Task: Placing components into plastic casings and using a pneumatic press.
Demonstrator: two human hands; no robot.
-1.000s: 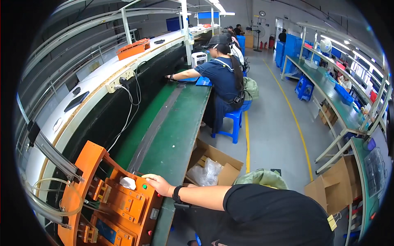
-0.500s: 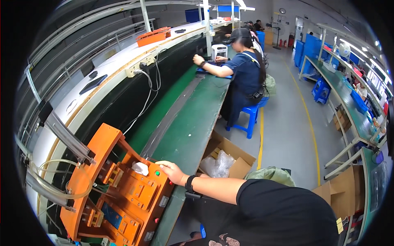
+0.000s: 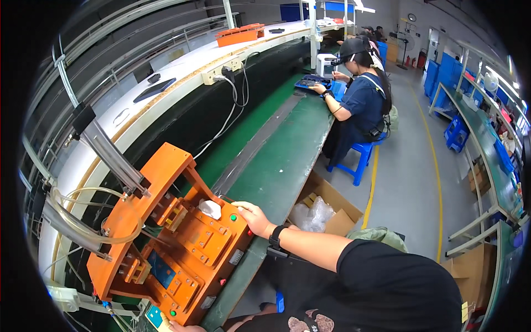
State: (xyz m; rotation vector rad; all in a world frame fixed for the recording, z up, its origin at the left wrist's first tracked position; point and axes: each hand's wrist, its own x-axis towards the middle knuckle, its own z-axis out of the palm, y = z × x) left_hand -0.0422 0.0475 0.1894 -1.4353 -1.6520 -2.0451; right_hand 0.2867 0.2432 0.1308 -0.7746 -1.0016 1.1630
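2 hands (image 3: 256, 219) (image 3: 185, 328), 1 orange machine (image 3: 207, 242)

On my head feed I note the right hand (image 3: 254, 219) laid over a corner of the orange fixture (image 3: 207, 243) beside a green button (image 3: 233, 218), white wad (image 3: 210, 208) nearby, left hand (image 3: 185, 328) partly cropped below, and a co-worker (image 3: 362, 97) seated farther along the green bench (image 3: 287, 160).

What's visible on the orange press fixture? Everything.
Apparently painted metal, the orange press fixture stands on the green bench. Silvery cylinders and clear tubing rise above it. A blue plate lies at one station, a white lump at another. Green buttons mark two corners. The right hand touches it by the upper button; the left hand is by the lower, contact unclear.
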